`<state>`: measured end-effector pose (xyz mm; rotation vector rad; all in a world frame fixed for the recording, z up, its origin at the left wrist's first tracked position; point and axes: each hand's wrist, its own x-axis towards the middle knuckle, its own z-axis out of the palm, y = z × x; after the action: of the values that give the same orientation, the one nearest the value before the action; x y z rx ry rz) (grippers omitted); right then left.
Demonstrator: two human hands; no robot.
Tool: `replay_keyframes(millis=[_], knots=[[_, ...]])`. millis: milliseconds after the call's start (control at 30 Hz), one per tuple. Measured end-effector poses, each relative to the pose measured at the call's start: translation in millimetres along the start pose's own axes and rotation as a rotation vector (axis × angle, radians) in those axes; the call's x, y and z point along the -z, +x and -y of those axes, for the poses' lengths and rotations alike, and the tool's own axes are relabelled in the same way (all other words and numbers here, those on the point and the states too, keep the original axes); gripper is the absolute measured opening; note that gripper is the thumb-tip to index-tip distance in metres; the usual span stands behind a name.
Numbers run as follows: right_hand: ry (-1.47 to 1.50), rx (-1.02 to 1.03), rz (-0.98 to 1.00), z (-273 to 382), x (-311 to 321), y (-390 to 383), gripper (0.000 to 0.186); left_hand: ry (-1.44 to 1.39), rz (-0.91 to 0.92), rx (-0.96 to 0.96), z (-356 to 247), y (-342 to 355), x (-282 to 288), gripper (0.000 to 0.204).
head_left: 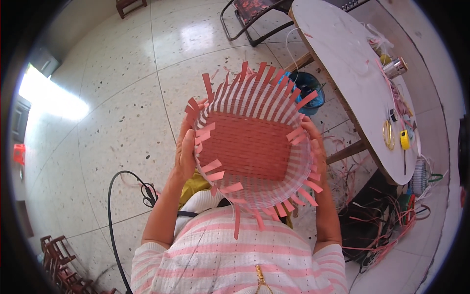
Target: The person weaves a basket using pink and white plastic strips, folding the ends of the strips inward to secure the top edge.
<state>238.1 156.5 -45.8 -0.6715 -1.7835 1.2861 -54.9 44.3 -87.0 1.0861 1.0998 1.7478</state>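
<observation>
A woven basket [245, 144] is held up in front of my body, its opening toward me. Its base is a close red weave, and its walls are striped red and white. Loose flat pink and red strip ends stick out all around the rim, some bent inward. My left hand [186, 152] grips the left wall, thumb along the outside near the rim. My right hand [316, 142] grips the opposite wall, its fingers partly hidden behind the strips. Both hands are closed on the basket.
At the right stands a white oval table [352, 59] with a yellow tape measure [404, 139], scissors [388, 134] and a metal can [394, 67]. Beneath its edge is a blue-lined bin [309, 93]. Loose pink strips [391, 235] lie at lower right; a black cable [110, 215] loops at left.
</observation>
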Motion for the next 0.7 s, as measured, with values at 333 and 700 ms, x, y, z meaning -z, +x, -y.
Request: replay_keyframes(millis=[333,700], knots=[[0.001,-0.109,0.035,-5,12,5,0.047,0.013,0.084,0.057,22,-2,18,0.056],[-0.119,-0.348,-0.043,-1,3,-3,0.071,0.134,-0.092,0.362,62,-45,33,0.070]])
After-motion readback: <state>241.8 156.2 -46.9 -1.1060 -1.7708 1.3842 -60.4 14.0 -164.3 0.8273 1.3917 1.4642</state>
